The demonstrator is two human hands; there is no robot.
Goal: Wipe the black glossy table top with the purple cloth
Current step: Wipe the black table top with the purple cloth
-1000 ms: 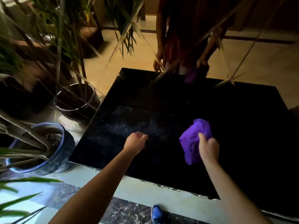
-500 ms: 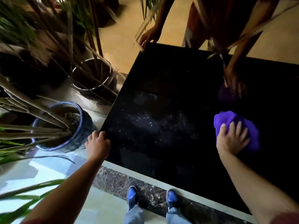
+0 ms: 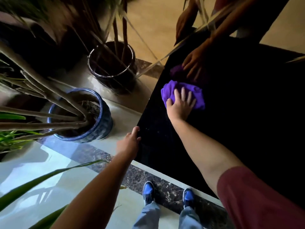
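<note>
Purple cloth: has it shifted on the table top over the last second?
Yes. The purple cloth under the right hand has moved toward the black table top's left edge, nearer the blue pot.

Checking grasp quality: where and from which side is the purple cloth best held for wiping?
Its bunched middle, from above: the purple cloth lies crumpled flat on the black table top, so a spread palm pinning it, as the right hand does, suits better than pinching an edge.

One wide-angle camera on the person's head looks steeply down from close above. It takes in the black glossy bench (image 3: 239,129), both forearms and blue shoes (image 3: 148,191) on the tiled floor (image 3: 41,162).
</note>
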